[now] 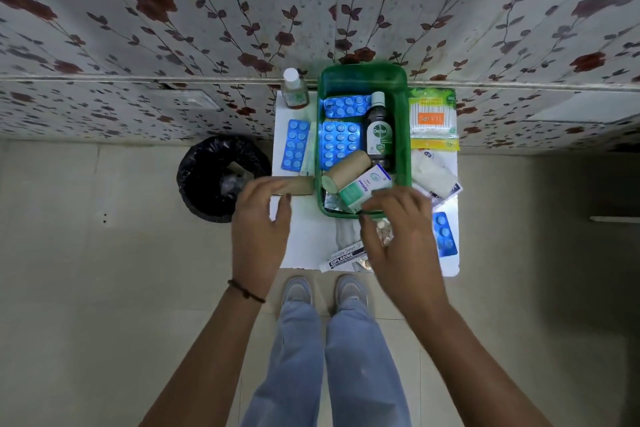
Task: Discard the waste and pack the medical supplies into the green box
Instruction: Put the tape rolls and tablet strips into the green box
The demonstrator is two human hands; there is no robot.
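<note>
The green box stands at the back of a small white table. It holds blue blister packs, a Dettol bottle, a brown roll and a small white-green carton. My left hand grips a brown cardboard roll at the table's left edge, beside the box. My right hand hovers with spread fingers over the box's front rim, touching the carton. A strip of brownish pills shows through the gap under it. A black-lined bin stands on the floor to the left.
Around the box lie a blue blister pack, a clear bottle, a cotton bud pack, gauze packets, another blue blister and a Cipladine tube. A floral wall is behind. My feet are at the table's front.
</note>
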